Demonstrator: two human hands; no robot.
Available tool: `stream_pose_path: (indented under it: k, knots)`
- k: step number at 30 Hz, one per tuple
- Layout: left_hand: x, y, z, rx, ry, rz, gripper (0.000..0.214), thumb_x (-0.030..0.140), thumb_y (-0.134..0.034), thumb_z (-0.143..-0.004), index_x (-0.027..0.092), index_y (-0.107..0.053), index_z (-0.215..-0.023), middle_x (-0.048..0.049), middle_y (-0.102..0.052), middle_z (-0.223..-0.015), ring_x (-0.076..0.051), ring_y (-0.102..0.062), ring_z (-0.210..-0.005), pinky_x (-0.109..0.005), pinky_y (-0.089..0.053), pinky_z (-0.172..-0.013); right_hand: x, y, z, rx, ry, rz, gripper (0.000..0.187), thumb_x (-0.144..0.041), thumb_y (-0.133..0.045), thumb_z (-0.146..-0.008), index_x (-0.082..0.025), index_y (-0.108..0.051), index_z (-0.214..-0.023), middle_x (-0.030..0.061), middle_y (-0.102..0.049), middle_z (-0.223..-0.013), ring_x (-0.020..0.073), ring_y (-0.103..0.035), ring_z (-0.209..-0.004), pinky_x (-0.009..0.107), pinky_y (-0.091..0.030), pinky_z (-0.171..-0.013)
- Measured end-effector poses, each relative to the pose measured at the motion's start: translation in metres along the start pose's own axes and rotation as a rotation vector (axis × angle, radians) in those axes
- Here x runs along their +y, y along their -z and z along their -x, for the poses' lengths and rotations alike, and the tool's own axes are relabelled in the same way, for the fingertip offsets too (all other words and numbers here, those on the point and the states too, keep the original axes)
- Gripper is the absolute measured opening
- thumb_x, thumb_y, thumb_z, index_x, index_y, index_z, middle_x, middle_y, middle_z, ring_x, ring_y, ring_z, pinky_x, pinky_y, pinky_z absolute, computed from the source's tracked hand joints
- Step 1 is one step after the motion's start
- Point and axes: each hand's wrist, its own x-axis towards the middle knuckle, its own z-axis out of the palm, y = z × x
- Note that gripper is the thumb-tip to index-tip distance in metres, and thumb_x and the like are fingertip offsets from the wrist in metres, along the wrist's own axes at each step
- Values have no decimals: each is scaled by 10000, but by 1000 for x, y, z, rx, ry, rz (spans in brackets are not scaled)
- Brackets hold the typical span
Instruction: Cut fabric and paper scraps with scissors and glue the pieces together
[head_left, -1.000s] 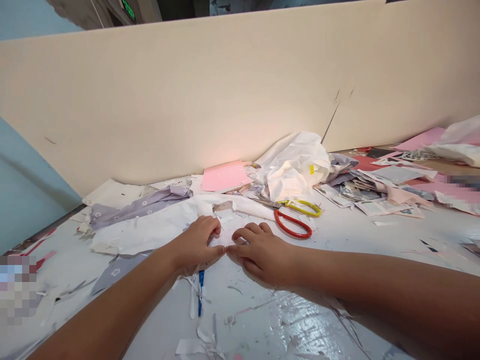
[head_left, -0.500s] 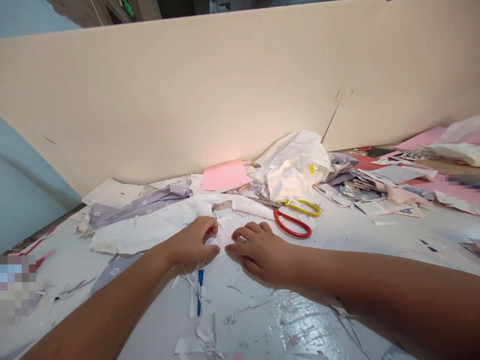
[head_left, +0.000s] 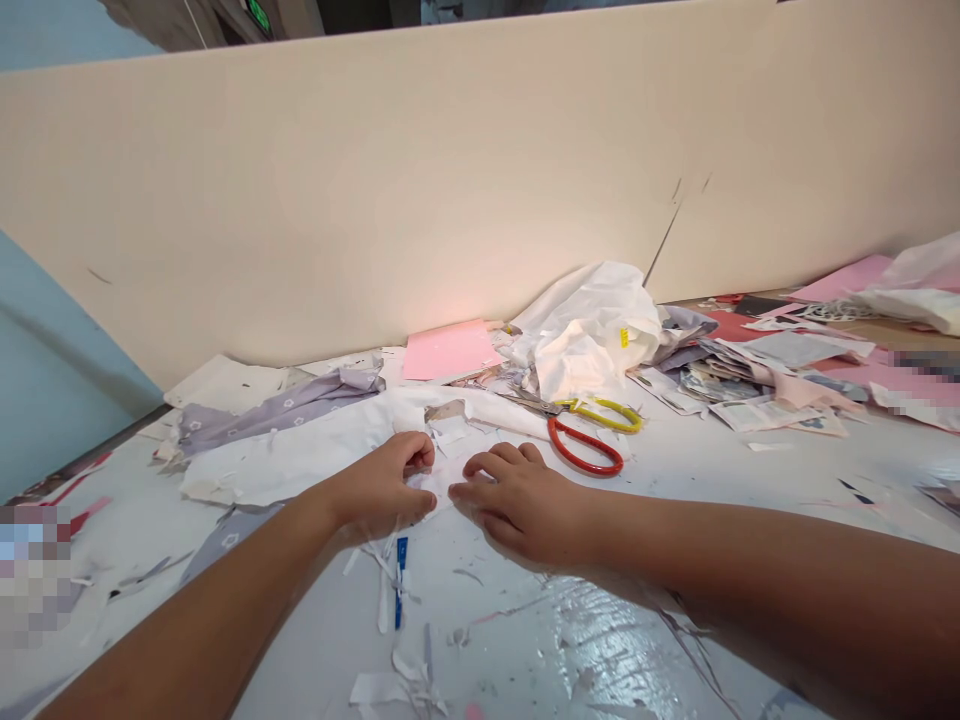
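Note:
My left hand (head_left: 382,485) and my right hand (head_left: 517,500) meet at the middle of a white table (head_left: 675,470). Both have curled fingers pinching a small white paper piece (head_left: 444,476) that lies between them on the table. Just beyond the paper lies a long white cloth (head_left: 300,455) with a cut-out hole. Scissors (head_left: 589,432) with one red and one yellow handle lie right of my right hand, a short way off. A blue pen (head_left: 401,580) lies below my left hand among paper scraps.
A tall beige board (head_left: 450,180) walls the far side. Lilac printed fabric (head_left: 277,410), a pink sheet (head_left: 448,352), crumpled white plastic (head_left: 589,330) and piles of printed paper (head_left: 765,380) crowd the back and right. Scraps litter the near table.
Both hands have shifted slightly left and nearer, still pinching the paper piece; my left thumb has drawn back a little from my right fingertips.

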Motion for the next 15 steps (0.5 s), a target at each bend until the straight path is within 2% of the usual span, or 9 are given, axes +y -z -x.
stream_pose_path:
  k: [9, 15]
  knots:
    - [-3, -9, 1, -15, 63, 229, 297, 200, -514, -584, 249, -312, -796, 62, -295, -735, -53, -338, -488, -198, -329, -430, 0, 3, -5, -29, -1, 18, 352, -243, -400, -783, -255, -502, -1120, 74, -474, -1031, 218, -390, -870, 373, -276, -740]
    - [-3, -11, 0, 44, 76, 208, 307, 189, -516, -560, 248, -326, -794, 61, -327, -743, -55, -330, -490, -199, -335, -426, 1, 6, -9, -46, 1, 30, 340, -258, -421, -745, -243, -517, -1071, 74, -455, -991, 221, -380, -850, 373, -283, -727]
